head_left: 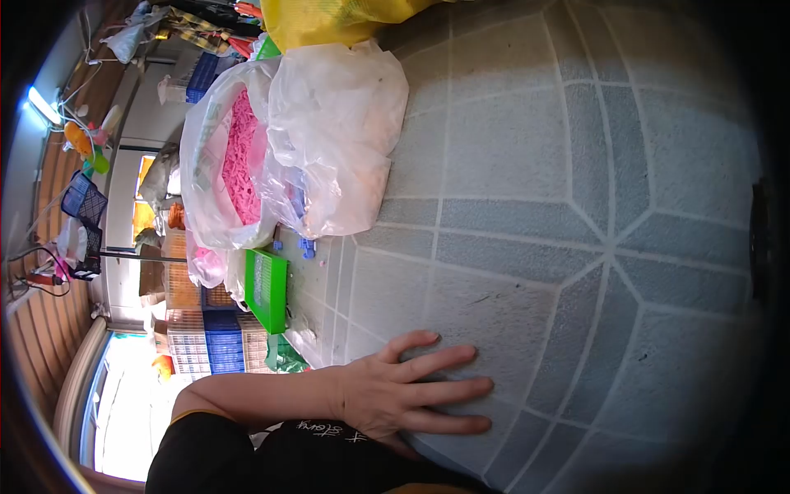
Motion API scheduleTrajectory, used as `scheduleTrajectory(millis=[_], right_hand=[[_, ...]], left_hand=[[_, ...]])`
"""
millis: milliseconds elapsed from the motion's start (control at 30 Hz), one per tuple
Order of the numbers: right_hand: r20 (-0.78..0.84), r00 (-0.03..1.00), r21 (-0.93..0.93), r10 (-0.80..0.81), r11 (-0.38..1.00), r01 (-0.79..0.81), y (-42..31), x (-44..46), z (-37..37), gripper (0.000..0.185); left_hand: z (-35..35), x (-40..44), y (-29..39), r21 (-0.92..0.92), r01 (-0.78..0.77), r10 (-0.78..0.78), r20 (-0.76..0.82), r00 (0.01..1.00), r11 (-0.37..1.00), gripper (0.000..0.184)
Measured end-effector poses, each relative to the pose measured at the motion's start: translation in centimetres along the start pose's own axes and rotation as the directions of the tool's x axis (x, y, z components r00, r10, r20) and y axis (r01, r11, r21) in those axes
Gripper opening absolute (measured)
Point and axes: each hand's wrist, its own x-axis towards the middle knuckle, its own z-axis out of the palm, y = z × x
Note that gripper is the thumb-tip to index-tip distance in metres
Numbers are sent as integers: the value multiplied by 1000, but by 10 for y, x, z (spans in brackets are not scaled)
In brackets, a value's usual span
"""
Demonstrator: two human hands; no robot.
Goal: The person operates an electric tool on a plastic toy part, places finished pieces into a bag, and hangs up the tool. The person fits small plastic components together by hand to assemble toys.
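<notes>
My left hand (415, 391) is stretched out with its fingers spread and nothing in them, back of the hand toward me. It is in front of the grey patterned floor (502, 321); I cannot tell whether it touches. The arm comes from a black short sleeve at the lower left, beside a black shirt with white lettering. My right hand is out of view. Closest to the hand is a bright green plastic basket (276, 292). Farther off stands an open white plastic bag (200, 165) of pink shredded-looking material (240, 160), against another full translucent bag (337, 132).
The view is turned sideways, ceiling at left. A yellow bag (337, 20) lies at the top edge. Small blue pieces (308, 248) lie by the bags. Stacked crates (224, 342) stand near a bright doorway (123, 403). Dark baskets (84, 198) hang along the wall.
</notes>
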Motion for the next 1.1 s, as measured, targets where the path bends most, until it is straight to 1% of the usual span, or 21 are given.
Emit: scheduleTrajectory(millis=[133, 233, 333, 433, 533, 633, 833, 867, 967, 1067, 1100], right_hand=[[-3, 1000, 18, -20, 1000, 20, 5, -16, -3, 20], [-31, 998, 27, -54, 998, 54, 7, -38, -18, 20], [-50, 995, 30, -91, 995, 92, 6, -68, -35, 20], [-69, 988, 31, -138, 990, 140, -3, -103, -58, 20], [-94, 979, 21, -180, 983, 182, -16, -142, -87, 21], [-115, 962, 0, -247, 969, 249, -39, -183, -118, 21], [-160, 920, -86, -358, 933, 349, -81, -238, -153, 22], [-176, 914, -99, -366, 930, 353, -86, -242, -156, 22], [-213, 899, -149, -383, 922, 357, -94, -253, -164, 22], [-239, 893, -175, -382, 921, 347, -92, -269, -176, 23], [-250, 890, -179, -380, 922, 343, -87, -278, -183, 23]], left_hand=[[-1, 0, -1, -6, -6, 6, 7, 1000, 1000, 79], [-3, 0, 0, -60, 15, -12, 44, 999, 998, 86], [-4, -1, -3, -196, 1, 1, 13, 1000, 981, 104], [-6, -2, -4, -236, -19, 23, 15, 1000, 972, 106], [-3, -4, -6, -255, -50, 43, -33, 999, 966, 107], [-2, -6, -7, -239, -85, 57, -123, 991, 967, 100], [4, -17, -9, -155, -184, 138, -268, 953, 971, 98], [8, -18, -11, -158, -209, 151, -313, 938, 965, 96], [15, -24, -12, -116, -264, 198, -404, 893, 957, 85], [13, -43, 0, -17, -211, 189, -379, 906, 977, 65], [12, -53, 3, -26, -224, 190, -442, 877, 974, 58]])
